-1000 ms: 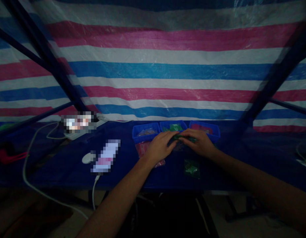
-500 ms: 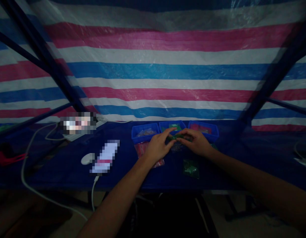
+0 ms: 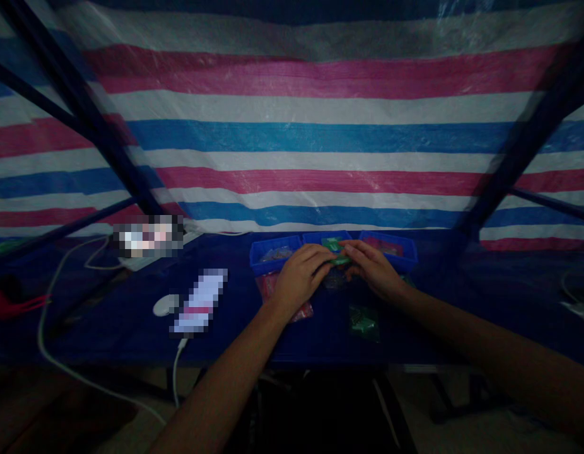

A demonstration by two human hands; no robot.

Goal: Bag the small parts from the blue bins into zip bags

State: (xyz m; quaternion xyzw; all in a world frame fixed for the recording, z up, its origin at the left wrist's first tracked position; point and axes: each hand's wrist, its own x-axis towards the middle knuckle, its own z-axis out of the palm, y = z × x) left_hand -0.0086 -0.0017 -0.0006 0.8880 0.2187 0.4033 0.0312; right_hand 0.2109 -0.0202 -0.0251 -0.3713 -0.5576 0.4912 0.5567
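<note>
My left hand (image 3: 305, 270) and my right hand (image 3: 373, 268) meet in front of the blue trays, fingers closed from both sides on a small green piece (image 3: 340, 260). The fingers cover part of it, and its exact kind is too dim to make out. Just below them lies a clear packet (image 3: 337, 279) on the table. Red packets (image 3: 267, 285) lie partly under my left hand and wrist. Nearer to me, a clear bag with a green star-like piece (image 3: 365, 323) rests below my right hand.
Behind my hands stand a left blue tray (image 3: 256, 257) with clear packets, a middle tray (image 3: 311, 238) with green contents and a right tray (image 3: 408, 255) with reddish contents. To the left are a phone (image 3: 202, 302) on a white cable, a white disc (image 3: 166, 305) and a power strip (image 3: 143, 260).
My fingers have shifted around the green piece; the left fingers now curl over it and the right fingers lie flatter along it. The packets and trays stay in place.
</note>
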